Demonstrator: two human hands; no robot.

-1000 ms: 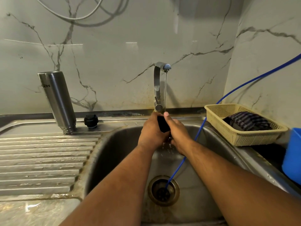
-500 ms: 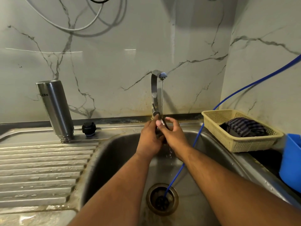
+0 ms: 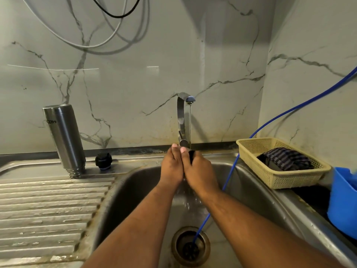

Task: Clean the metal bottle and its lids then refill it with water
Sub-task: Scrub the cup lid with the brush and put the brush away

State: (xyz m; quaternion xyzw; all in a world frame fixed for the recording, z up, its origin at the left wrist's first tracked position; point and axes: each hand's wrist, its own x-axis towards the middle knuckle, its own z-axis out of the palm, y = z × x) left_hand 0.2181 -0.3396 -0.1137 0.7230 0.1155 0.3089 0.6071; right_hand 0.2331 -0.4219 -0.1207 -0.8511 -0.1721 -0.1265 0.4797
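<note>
**A:** Where am I at?

**B:** Lid rinse. Your right hand (image 3: 200, 171) is wrapped around the black lid (image 3: 191, 156), directly under the stream (image 3: 190, 124) from the tap (image 3: 181, 120). Your left hand (image 3: 172, 167) is pressed against it from the other side, but I can't tell whether its fingers are closed on it because they're hidden.

**A:** Bottle?

**B:** The bottle (image 3: 63, 138) is mouth down at the back of the draining board (image 3: 48, 209), with the second lid (image 3: 103, 161) just beside it. Both are well apart from your hands.

**A:** Tips?

**B:** Turn the lid so water hits the threads and the inside, not just the top. Rub the seal groove with a thumb. It's probably slippery, so hold it firmly: the drain (image 3: 190, 245) is right below you in the sink (image 3: 135, 190). The hose (image 3: 228, 180) running into the drain is near your right wrist, so don't snag it.
</note>
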